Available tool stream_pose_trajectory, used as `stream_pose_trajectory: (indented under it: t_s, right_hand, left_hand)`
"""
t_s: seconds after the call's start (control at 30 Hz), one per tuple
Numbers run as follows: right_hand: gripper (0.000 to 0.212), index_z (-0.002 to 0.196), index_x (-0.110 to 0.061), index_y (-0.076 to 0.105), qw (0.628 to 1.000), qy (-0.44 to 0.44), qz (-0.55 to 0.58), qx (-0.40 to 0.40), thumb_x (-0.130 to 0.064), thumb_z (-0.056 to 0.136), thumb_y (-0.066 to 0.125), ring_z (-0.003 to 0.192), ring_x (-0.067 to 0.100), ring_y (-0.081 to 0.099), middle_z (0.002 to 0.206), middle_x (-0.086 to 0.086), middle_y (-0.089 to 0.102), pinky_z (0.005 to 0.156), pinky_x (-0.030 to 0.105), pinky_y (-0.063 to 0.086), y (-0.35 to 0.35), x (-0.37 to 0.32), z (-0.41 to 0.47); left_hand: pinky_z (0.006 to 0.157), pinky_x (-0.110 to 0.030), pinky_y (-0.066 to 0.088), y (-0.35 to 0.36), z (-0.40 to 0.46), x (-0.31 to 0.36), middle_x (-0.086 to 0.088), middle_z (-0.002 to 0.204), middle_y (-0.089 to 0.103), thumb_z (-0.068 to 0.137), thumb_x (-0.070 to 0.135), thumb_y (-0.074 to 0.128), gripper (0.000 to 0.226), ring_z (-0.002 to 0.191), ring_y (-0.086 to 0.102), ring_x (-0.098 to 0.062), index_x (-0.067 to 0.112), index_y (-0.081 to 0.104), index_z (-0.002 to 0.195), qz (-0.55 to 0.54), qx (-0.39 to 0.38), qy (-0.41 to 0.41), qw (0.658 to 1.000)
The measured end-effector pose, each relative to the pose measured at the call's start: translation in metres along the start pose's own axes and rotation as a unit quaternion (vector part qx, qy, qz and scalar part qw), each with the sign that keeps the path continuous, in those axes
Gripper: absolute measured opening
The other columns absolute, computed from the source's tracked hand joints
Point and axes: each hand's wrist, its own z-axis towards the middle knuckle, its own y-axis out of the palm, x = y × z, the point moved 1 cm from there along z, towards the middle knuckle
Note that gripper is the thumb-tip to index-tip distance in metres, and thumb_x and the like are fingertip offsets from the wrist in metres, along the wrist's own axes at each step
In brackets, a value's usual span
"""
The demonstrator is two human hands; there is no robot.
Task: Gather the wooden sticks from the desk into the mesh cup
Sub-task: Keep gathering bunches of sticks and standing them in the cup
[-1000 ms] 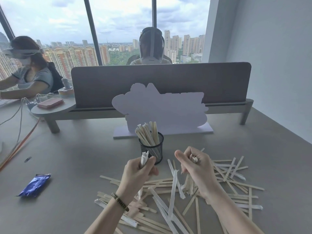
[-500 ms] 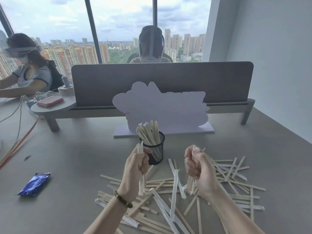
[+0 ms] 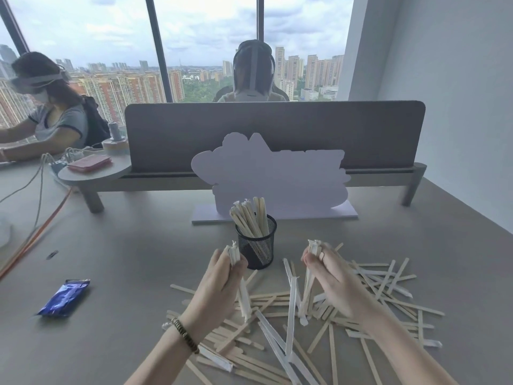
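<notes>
— Wooden sticks [image 3: 388, 295], pale and flat, some in white paper sleeves, lie scattered across our grey matte desk [image 3: 125, 259] near its front edge; more stand upright in the black wire-mesh cup [image 3: 256, 245] just behind them.

— Our left hand [image 3: 219, 284] grips a few wrapped sticks upright beside the cup; our right hand [image 3: 333, 279] pinches another small bunch above the pile.

— Further left lies a blue foil wrapper [image 3: 64, 297]. Behind the cup we see a grey divider panel [image 3: 277, 132], then tall windows.
</notes>
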Motion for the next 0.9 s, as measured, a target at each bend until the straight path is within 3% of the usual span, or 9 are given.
stream_pose_trajectory:
  t_s: [0.1,0.2,0.3,0.4,0.53,0.67,0.83,0.9]
  right_hand:
    - [0.032,0.089,-0.021,0.058,0.999,-0.004,-0.046,0.009,-0.048,0.1,0.045,0.068,0.005,0.048,0.077,-0.007,0.048,0.069,0.017,0.038,-0.007,-0.003,0.0]
    - [0.035,0.091,-0.019,0.064,1.0,0.004,-0.007,0.003,-0.053,0.093,0.055,0.058,0.007,0.059,0.067,-0.003,0.058,0.065,0.027,0.05,-0.015,-0.006,0.004]
    - [0.04,0.092,-0.008,0.067,0.996,0.021,0.084,0.037,-0.047,0.088,0.062,0.059,0.019,0.068,0.065,0.001,0.065,0.066,0.032,0.054,-0.027,-0.016,0.01]
    - [0.035,0.094,-0.008,0.071,0.982,0.036,0.17,0.075,-0.042,0.085,0.066,0.06,0.019,0.066,0.068,0.003,0.064,0.064,0.032,0.051,-0.037,-0.025,0.021]
    - [0.032,0.093,-0.007,0.075,0.973,0.004,0.206,0.103,-0.037,0.085,0.07,0.063,0.019,0.063,0.077,0.012,0.064,0.072,0.04,0.059,-0.041,-0.038,0.048]
    - [0.024,0.092,0.002,0.07,0.976,-0.025,0.182,0.117,-0.022,0.095,0.067,0.055,0.015,0.062,0.067,0.008,0.061,0.064,0.033,0.06,-0.036,-0.056,0.082]
    - [0.021,0.092,0.0,0.067,0.988,-0.036,0.104,0.107,-0.019,0.099,0.062,0.056,0.014,0.061,0.067,0.003,0.061,0.064,0.034,0.061,-0.023,-0.065,0.12]
    - [0.018,0.089,-0.005,0.064,0.992,-0.037,0.079,0.095,-0.018,0.1,0.059,0.057,0.014,0.06,0.069,0.004,0.059,0.059,0.023,0.056,-0.017,-0.065,0.129]
  left_hand:
    - [0.064,-0.026,0.038,-0.004,0.001,0.0,0.0,0.076,0.046,0.101,0.024,0.048,0.03,0.066,0.042,-0.012,-0.001,0.05,0.084,0.019,0.007,0.009,1.0]
    - [0.055,-0.02,0.034,-0.009,0.001,-0.001,0.005,0.068,0.043,0.099,0.027,0.054,0.031,0.056,0.037,-0.005,-0.002,0.056,0.086,0.009,0.024,-0.022,0.999]
    - [0.051,-0.025,0.034,-0.018,0.0,0.003,0.002,0.058,0.046,0.098,0.026,0.057,0.028,0.049,0.038,-0.009,0.0,0.06,0.088,-0.049,0.046,-0.045,0.997]
    - [0.056,-0.03,0.039,-0.029,0.002,0.01,-0.006,0.055,0.05,0.098,0.015,0.057,0.019,0.051,0.044,-0.017,0.0,0.063,0.088,-0.163,0.106,-0.063,0.979]
    - [0.064,-0.041,0.041,-0.042,0.009,0.009,-0.004,0.055,0.055,0.094,0.022,0.064,0.026,0.056,0.049,-0.024,-0.003,0.063,0.087,-0.241,0.174,-0.075,0.952]
    - [0.068,-0.045,0.042,-0.047,0.017,0.009,0.003,0.052,0.055,0.096,0.012,0.06,0.018,0.056,0.05,-0.024,-0.004,0.061,0.089,-0.249,0.201,-0.079,0.944]
    - [0.064,-0.045,0.045,-0.055,0.028,0.016,0.011,0.061,0.056,0.097,0.005,0.057,0.012,0.053,0.05,-0.023,0.001,0.057,0.086,-0.233,0.217,-0.044,0.947]
    - [0.063,-0.048,0.046,-0.059,0.034,0.02,0.015,0.071,0.055,0.097,0.002,0.056,0.013,0.053,0.05,-0.024,0.0,0.053,0.084,-0.226,0.229,-0.03,0.946]
